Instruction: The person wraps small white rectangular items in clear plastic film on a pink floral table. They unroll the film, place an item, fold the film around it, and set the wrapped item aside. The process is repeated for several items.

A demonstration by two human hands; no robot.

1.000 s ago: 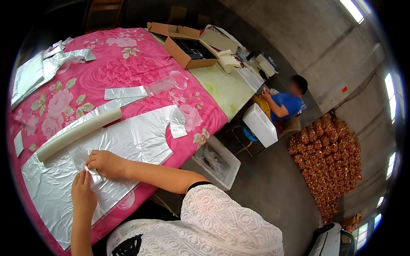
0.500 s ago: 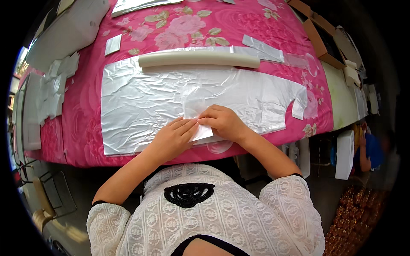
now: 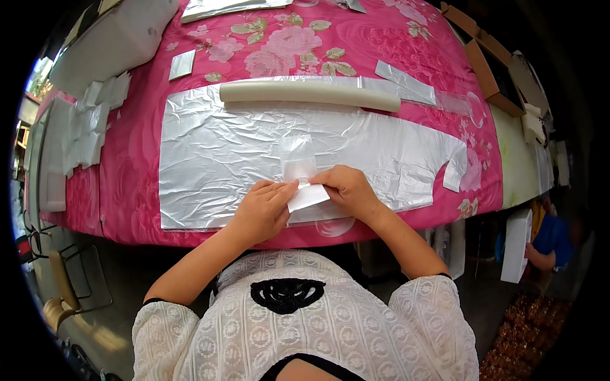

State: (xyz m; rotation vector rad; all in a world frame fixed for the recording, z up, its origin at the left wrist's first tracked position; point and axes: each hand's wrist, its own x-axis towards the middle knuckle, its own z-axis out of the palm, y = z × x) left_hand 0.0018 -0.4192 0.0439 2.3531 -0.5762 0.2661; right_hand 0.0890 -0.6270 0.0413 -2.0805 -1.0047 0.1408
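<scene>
A small strip of thin white plastic film (image 3: 309, 198), doubled over at its near end, lies between my hands. Its translucent part (image 3: 297, 154) stretches away from me. My left hand (image 3: 262, 206) pinches one side of the fold, fingertips pressed down. On the other side, my right hand (image 3: 349, 190) grips the edge between thumb and curled fingers. Both rest on a stack of flat silvery-white plastic bags (image 3: 213, 159), which has a curved handle cut-out at its right end. Across the far part of the stack lies a long cream-coloured tube (image 3: 305, 93).
A pink flowered cloth (image 3: 136, 171) covers the table. Folded white packets (image 3: 95, 120) pile up at left beside a white bin (image 3: 117, 44). A flat folded strip (image 3: 406, 82) lies beyond the tube. Right are an open brown carton (image 3: 486, 76) and another person's blue sleeve (image 3: 556, 241).
My hands have drawn slightly apart and nearer to me, and more of the white fold shows between them. The whole view has shifted a little.
</scene>
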